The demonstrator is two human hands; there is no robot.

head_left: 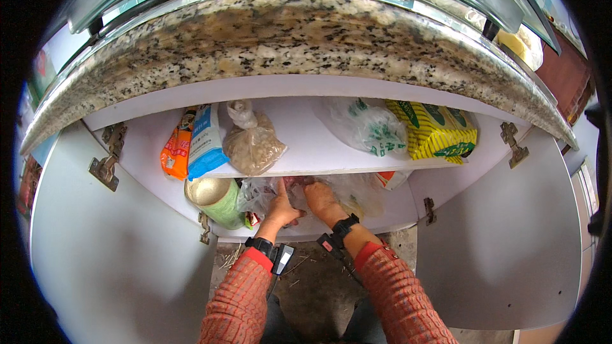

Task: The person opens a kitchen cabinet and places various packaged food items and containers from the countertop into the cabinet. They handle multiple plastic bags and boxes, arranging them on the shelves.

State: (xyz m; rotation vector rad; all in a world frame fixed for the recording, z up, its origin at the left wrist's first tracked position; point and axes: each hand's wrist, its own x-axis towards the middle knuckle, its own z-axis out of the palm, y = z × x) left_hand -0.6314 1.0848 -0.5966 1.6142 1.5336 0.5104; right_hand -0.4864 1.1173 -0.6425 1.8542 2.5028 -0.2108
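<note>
Both my hands reach into the lower level of a cabinet, among crinkled clear plastic bags (pixel 257 192). My left hand (pixel 279 210) is beside the bags with a finger stretched forward and the thumb apart; its other fingers are partly hidden. My right hand (pixel 320 202) is curled closed at a plastic bag (pixel 350 190) just to its right, the fingertips mostly out of sight. Something reddish (pixel 294 186) shows through plastic between the hands; its kind cannot be made out. Left of my left hand stands a green cylindrical container (pixel 220 202), open at the top.
The upper shelf (pixel 306 146) holds an orange packet (pixel 178 146), a blue-and-white packet (pixel 207 143), a tied bag of brownish contents (pixel 255 146), a green-printed plastic bag (pixel 370 127) and a yellow-green package (pixel 437 132). Cabinet doors (pixel 121 216) stand open on both sides; a granite counter edge (pixel 299 38) overhangs.
</note>
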